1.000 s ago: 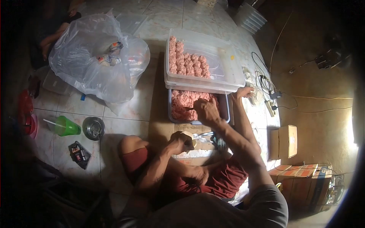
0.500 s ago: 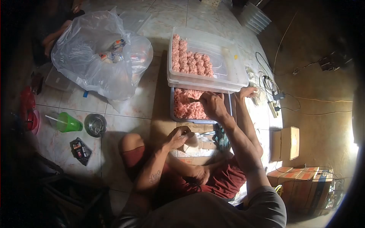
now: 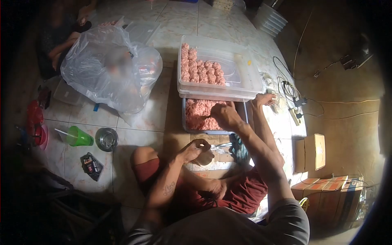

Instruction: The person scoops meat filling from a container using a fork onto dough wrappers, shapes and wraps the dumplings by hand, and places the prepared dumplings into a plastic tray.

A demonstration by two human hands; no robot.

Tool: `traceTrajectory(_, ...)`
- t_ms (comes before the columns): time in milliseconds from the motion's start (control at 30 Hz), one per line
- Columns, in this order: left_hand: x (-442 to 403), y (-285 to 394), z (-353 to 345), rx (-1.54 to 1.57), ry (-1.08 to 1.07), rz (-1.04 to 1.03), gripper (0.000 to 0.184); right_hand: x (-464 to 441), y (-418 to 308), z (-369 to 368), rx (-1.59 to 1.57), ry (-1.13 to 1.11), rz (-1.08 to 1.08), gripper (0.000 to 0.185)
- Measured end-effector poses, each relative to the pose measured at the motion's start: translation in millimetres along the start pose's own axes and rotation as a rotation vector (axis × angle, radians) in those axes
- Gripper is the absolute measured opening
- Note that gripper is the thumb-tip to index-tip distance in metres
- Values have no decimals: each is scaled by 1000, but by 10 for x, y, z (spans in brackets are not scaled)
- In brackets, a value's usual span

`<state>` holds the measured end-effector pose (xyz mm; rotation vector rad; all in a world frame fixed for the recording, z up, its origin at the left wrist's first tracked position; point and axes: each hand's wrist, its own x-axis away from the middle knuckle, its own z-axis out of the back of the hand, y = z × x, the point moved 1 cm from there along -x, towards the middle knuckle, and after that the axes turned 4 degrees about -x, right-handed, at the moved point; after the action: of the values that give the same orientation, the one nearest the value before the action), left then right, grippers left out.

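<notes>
My right hand (image 3: 226,117) is closed round a fork, its dark end pointing into the ground meat (image 3: 196,111); most of the fork is hidden by the hand. The meat fills a grey-blue tray (image 3: 212,131) partly covered by a clear plastic container (image 3: 245,90). Inside that container stand rows of meatballs (image 3: 200,71). My left hand (image 3: 195,151) hovers in front of the tray with fingers curled together; what they hold, if anything, cannot be made out. Beside it lie several silver forks (image 3: 221,148) and a dark teal cloth (image 3: 239,149) on cardboard.
A large clear plastic bag (image 3: 98,61) sits at left, with another person's arm (image 3: 63,47) behind it. Near my left knee are a green cup (image 3: 81,136), a metal bowl (image 3: 106,139) and a cigarette pack (image 3: 90,165). Cables (image 3: 288,87) and cardboard boxes (image 3: 326,196) line the right.
My right hand has shifted slightly left and down, and the fork's end sits lower in the meat. My left hand stays near the same spot. The whole view has tilted a little.
</notes>
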<state>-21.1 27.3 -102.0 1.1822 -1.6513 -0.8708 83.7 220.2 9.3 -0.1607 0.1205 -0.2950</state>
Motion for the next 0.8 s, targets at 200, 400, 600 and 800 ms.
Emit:
traceTrajectory(200,33,-118,18,-93,-227,-44,25,169,-105,-261,-378,197,40,10)
traceTrajectory(400,140,202,-127,506,-14,93,45,629,-368,139,-750,271,-327,9)
traceTrajectory(600,93,782,-327,975,116,-340,77,1000,-754,-99,-394,645,-285,17)
traceTrajectory(800,171,937,-525,1083,120,-461,87,1103,-1052,-170,-378,683,-203,23)
